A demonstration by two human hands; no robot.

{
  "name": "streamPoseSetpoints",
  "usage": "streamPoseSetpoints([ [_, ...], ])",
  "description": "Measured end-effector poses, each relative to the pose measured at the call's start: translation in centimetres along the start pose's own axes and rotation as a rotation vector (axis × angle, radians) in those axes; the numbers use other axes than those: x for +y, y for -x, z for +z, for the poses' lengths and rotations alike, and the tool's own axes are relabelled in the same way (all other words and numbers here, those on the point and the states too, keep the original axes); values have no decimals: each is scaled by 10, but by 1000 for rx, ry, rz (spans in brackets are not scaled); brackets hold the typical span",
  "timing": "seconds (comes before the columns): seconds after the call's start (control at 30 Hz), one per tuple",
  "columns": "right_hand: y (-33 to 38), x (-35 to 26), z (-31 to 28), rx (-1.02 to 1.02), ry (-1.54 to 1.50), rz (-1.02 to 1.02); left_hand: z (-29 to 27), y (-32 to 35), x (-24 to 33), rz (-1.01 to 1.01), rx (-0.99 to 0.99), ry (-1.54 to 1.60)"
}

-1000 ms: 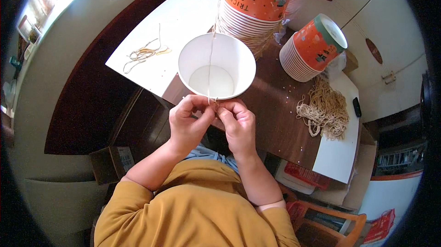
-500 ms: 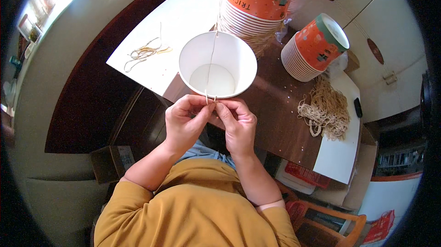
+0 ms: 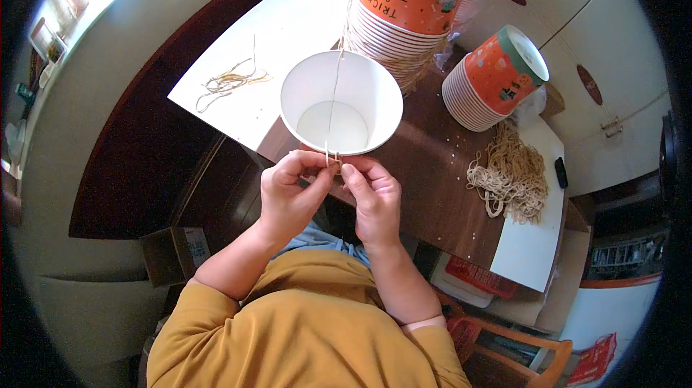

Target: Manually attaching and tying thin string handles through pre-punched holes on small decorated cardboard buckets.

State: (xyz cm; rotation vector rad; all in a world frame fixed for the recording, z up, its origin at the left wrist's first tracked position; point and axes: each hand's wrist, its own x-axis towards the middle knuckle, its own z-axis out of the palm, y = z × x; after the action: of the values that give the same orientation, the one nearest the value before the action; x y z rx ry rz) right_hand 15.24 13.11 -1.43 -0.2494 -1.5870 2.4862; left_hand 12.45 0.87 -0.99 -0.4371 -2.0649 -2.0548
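Note:
A paper bucket [image 3: 380,99], white inside, stands mouth up at the table's near edge. From its far rim a thin beige string [image 3: 335,89] crosses the opening to the near rim. At that near rim my left hand [image 3: 288,190] pinches the string between thumb and fingertips, a short end poking up above them. Pressed close beside it, my right hand [image 3: 376,197] pinches the same string with thumb and forefinger. Whether there is a knot between the fingertips is hidden.
Nested orange buckets form a tall stack [image 3: 404,2] behind and a shorter stack [image 3: 497,74] to the right. A heap of beige strings [image 3: 517,172] lies at the table's right, near a black object [image 3: 561,172]. Loose strings [image 3: 231,84] rest on the white board [image 3: 288,16] at left.
My right thumb has shifted slightly right, opening a small gap from the left fingertips where a bit of string shows. The bucket stays in place.

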Motion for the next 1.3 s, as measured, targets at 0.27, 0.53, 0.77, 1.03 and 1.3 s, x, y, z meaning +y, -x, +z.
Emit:
streamPoseSetpoints([
  [0.27,-3,2,-1,-17,141,-51,-1,-1,-2,-24,21,21],
  [0.53,-8,-4,-10,-191,-251,287,-4,-1,3,-107,-45,156],
  [0.77,-6,-4,-3,-156,-161,239,-10,-5,1,142,-143,-47],
  [1.03,-8,-2,-5,-123,-216,247,-12,-6,5,269,-109,-262],
  [1.3,-14,-4,4,-77,-345,361,-17,-7,3,170,-173,-197],
])
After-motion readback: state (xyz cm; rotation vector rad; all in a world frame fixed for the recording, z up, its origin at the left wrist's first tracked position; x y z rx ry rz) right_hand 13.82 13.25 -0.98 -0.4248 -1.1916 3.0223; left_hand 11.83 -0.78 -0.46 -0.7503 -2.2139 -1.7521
